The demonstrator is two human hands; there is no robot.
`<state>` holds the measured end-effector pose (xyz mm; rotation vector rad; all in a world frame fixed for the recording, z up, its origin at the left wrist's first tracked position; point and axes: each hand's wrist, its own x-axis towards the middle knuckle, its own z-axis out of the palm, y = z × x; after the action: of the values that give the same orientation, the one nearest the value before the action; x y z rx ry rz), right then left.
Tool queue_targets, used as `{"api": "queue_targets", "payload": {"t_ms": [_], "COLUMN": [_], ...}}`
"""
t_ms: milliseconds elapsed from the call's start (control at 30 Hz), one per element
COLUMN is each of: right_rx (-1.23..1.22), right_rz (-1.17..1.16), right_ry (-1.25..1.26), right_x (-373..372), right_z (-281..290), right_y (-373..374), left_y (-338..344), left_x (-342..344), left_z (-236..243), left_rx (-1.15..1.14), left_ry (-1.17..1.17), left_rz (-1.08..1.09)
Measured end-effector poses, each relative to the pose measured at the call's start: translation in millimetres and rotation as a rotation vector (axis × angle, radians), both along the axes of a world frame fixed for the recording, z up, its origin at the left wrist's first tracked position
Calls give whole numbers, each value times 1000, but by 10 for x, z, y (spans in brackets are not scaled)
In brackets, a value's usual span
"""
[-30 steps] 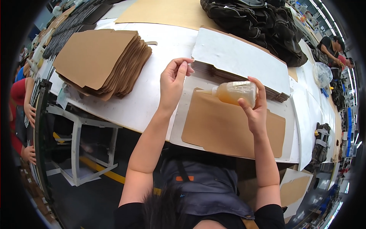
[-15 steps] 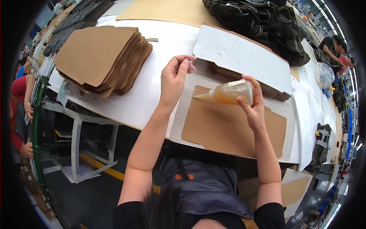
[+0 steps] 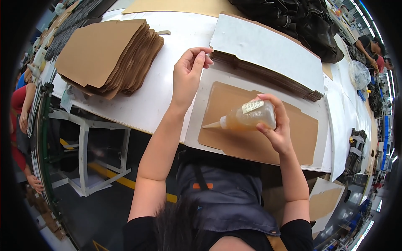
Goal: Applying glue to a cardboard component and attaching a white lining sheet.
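Note:
A squeeze bottle point(image 3: 253, 116) of amber liquid, clear with a pale label and a long pointed nozzle, lies tilted in my right hand point(image 3: 277, 127). Its thumb and fingers wrap the bottle's rear end. The nozzle points left, its tip at the left part of a flat brown cardboard panel point(image 3: 289, 146); whether it touches cannot be made out. My left hand point(image 3: 189, 69) is raised beside the left corner of a white-topped stack of boards point(image 3: 264, 46). Its fingers are curled together with the thumb; anything held between them is too small to name.
Left on the white table point(image 3: 180, 31) stands a tall stack of brown cardboard panels point(image 3: 98, 52). Black fabric pieces point(image 3: 293, 25) are heaped at the back right. A clear plastic bag point(image 3: 359, 75) lies far right, near other people. A person in red point(image 3: 23, 104) works at the left.
My right hand has brought the bottle nearer me and slightly left, its nozzle moving down along the panel's left side. My left hand stays curled by the white-topped stack.

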<state>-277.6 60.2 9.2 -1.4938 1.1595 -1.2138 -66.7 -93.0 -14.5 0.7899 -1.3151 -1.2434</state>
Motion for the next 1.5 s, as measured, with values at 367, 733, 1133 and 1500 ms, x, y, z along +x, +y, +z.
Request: {"api": "queue_targets", "payload": {"t_ms": [367, 733, 1133, 1500], "right_rx": [203, -90, -172, -159], "right_rz": [-358, -515, -889, -865], "right_ry": [-844, -1148, -354, -341], "right_x": [-417, -2285, -3179, -3147], "right_z": [-362, 111, 33, -68], "right_y": [414, 940, 1313, 1232], "left_y": [-17, -33, -153, -176], "left_x": [-14, -13, -13, -48], "left_z": [-19, -92, -248, -287], "left_rx": [5, 13, 19, 42], "left_ry": [-1, -123, -200, -225], "left_rz": [10, 81, 107, 122]}}
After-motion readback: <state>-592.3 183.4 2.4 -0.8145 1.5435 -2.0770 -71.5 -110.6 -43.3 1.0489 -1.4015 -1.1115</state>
